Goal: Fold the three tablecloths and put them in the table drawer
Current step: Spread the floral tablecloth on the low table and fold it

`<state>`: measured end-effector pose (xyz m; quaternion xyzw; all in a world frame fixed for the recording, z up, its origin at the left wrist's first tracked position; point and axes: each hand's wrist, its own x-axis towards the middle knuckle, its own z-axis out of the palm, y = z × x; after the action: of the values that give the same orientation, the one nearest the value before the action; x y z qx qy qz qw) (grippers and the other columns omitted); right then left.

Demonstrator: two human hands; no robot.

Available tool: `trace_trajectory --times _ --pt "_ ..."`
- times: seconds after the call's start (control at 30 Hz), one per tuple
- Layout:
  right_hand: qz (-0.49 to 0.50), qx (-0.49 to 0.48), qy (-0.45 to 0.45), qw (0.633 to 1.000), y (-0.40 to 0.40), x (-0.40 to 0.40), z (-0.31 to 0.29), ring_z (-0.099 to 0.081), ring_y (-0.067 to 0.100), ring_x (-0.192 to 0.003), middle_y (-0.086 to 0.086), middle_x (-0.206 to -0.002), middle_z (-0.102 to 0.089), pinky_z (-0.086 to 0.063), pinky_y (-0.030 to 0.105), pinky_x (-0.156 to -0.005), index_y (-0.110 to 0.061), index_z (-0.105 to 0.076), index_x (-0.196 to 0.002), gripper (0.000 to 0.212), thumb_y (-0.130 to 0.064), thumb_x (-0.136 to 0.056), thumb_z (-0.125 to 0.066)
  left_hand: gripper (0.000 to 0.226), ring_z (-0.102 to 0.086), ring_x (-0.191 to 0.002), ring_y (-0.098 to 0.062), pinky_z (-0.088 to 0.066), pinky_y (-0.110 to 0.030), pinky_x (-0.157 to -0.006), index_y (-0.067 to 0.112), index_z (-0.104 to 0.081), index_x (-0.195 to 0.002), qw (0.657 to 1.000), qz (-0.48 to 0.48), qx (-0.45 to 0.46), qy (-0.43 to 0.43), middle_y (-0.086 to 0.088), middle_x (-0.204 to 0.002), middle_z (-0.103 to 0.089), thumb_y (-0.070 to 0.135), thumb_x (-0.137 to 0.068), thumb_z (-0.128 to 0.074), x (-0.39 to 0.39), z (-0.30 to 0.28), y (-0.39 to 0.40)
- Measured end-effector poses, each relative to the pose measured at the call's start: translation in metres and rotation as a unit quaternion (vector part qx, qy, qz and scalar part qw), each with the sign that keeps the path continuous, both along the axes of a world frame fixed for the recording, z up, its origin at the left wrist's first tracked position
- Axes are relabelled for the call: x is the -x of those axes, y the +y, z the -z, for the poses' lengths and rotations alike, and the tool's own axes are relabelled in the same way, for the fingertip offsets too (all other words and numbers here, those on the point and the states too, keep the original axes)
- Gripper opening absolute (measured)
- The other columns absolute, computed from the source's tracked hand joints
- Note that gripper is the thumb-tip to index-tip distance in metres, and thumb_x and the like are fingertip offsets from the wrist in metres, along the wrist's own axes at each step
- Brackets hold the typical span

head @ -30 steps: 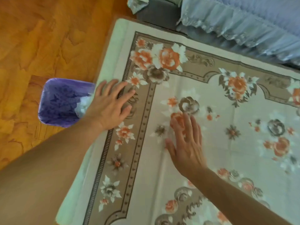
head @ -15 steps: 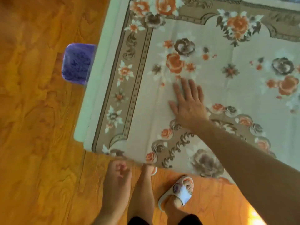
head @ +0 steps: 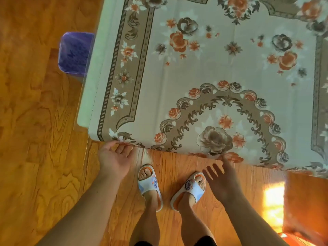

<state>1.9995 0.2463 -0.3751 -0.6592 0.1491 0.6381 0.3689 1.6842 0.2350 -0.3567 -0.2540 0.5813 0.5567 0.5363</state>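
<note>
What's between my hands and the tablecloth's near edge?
Nothing visible. The left hand is palm up with fingertips at the tablecloth hem near its corner; the right hand is open, a fingertip reaching the hem.

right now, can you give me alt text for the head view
Both hands, left hand and right hand, reach with open fingers for the near hanging edge of a flowered tablecloth spread over a table; slippered feet stand on wood floor.

Printed floral tablecloth (head: 204,71), smooth matt woven cloth, lying just beyond both hands. Glossy varnished wood-grain floor (head: 35,139) beneath them. Translucent purple plastic bin liner (head: 75,52), crinkled, beyond the left hand (head: 115,160). Moulded smooth slippers (head: 150,183) between the hands.
</note>
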Motion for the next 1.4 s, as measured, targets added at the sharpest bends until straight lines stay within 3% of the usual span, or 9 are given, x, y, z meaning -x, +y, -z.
trace_trajectory --times 0.37,0.57,0.7,0.87,1.0,1.13,1.2,1.3,1.4 --pt "0.194 -0.097 0.057 0.975 -0.013 0.002 -0.010 -0.071 0.022 -0.108 0.004 -0.117 -0.072 -0.056 0.039 -0.093 -0.015 -0.064 -0.105 0.021 -0.025 -0.088 -0.072 0.013 -0.066 -0.078 -0.013 -0.050 -0.030 -0.082 0.018 -0.066 -0.106 0.998 0.041 -0.048 -0.012 0.000 -0.090 -0.069 0.027 -0.098 -0.062 0.016 -0.008 -0.042" --pt "0.150 -0.090 0.021 0.984 0.004 -0.020 -0.033 -0.069 0.015 -0.107 0.000 -0.115 -0.070 -0.052 0.034 -0.099 -0.016 -0.064 -0.121 0.039 -0.030 -0.086 -0.074 0.031 -0.050 -0.060 -0.015 -0.041 -0.035 -0.071 0.018 -0.064 -0.084 0.973 0.227 0.019 0.033 0.003 -0.065 -0.054 0.044 -0.099 -0.059 0.021 -0.023 -0.022" --pt "0.105 -0.063 -0.039 0.992 0.019 -0.021 -0.027 -0.069 0.020 -0.112 0.009 -0.126 -0.070 -0.053 0.037 -0.100 -0.008 -0.061 -0.131 0.042 -0.023 -0.093 -0.064 0.042 -0.059 -0.059 -0.017 -0.048 -0.033 -0.061 0.013 -0.063 -0.077 0.905 0.314 0.101 0.270 0.004 -0.060 -0.062 0.043 -0.103 -0.052 0.009 -0.027 -0.004" --pt "0.101 -0.059 -0.068 0.991 0.037 -0.009 -0.014 -0.059 0.008 -0.123 -0.002 -0.103 -0.071 -0.050 0.035 -0.105 -0.007 -0.041 -0.150 0.048 -0.022 -0.104 -0.048 0.038 -0.074 -0.090 -0.027 -0.061 -0.039 -0.071 0.011 -0.057 -0.082 0.962 0.211 0.066 0.161 -0.009 -0.088 -0.070 0.040 -0.105 -0.051 0.008 -0.025 0.024" --pt "0.092 -0.066 -0.050 0.992 0.067 -0.010 -0.006 -0.073 0.009 -0.083 -0.005 -0.088 -0.076 -0.058 0.026 -0.086 -0.011 -0.068 -0.103 0.022 -0.023 -0.103 -0.050 0.031 -0.065 -0.087 -0.022 -0.056 -0.044 -0.093 0.012 -0.061 -0.095 0.978 0.168 0.012 0.119 0.002 -0.067 -0.052 0.038 -0.105 -0.050 0.014 -0.025 0.047" --pt "0.104 -0.112 -0.030 0.988 0.085 -0.015 -0.013 -0.051 0.011 -0.052 -0.001 -0.063 -0.047 -0.050 0.020 -0.057 -0.015 -0.048 -0.069 0.023 -0.004 -0.089 -0.047 0.039 -0.076 -0.089 -0.030 -0.059 -0.050 -0.087 0.013 -0.058 -0.091 0.965 0.255 0.049 0.035 -0.007 -0.079 -0.073 0.046 -0.106 -0.043 0.014 -0.028 0.045" --pt "0.077 -0.076 -0.076 0.991 0.074 -0.007 -0.036 -0.059 0.012 -0.063 -0.001 -0.076 -0.048 -0.053 0.021 -0.061 -0.016 -0.054 -0.075 0.009 -0.008 -0.074 -0.058 0.054 -0.076 -0.081 -0.030 -0.060 -0.043 -0.078 0.011 -0.064 -0.090 0.892 0.428 0.089 0.114 -0.010 -0.084 -0.078 0.055 -0.106 -0.036 0.013 -0.033 0.031" --pt "0.016 0.013 -0.313 0.950 0.034 0.034 -0.068 -0.062 0.017 -0.075 0.001 -0.083 -0.057 -0.054 0.032 -0.067 -0.017 -0.056 -0.092 0.006 -0.021 -0.097 -0.054 0.060 -0.065 -0.061 -0.011 -0.051 -0.027 -0.059 0.017 -0.069 -0.082 0.608 0.607 0.001 0.512 0.002 -0.070 -0.069 0.053 -0.106 -0.028 0.018 -0.030 0.010" --pt "-0.301 -0.134 -0.515 0.791 0.000 0.105 -0.063 -0.055 0.021 -0.108 0.004 -0.114 -0.056 -0.049 0.037 -0.091 -0.019 -0.058 -0.115 0.020 -0.027 -0.099 -0.048 0.047 -0.046 -0.138 -0.028 -0.043 -0.041 -0.112 0.023 -0.048 -0.146 0.328 0.645 -0.069 0.687 -0.009 -0.147 -0.048 0.044 -0.104 -0.042 0.031 -0.012 0.011"
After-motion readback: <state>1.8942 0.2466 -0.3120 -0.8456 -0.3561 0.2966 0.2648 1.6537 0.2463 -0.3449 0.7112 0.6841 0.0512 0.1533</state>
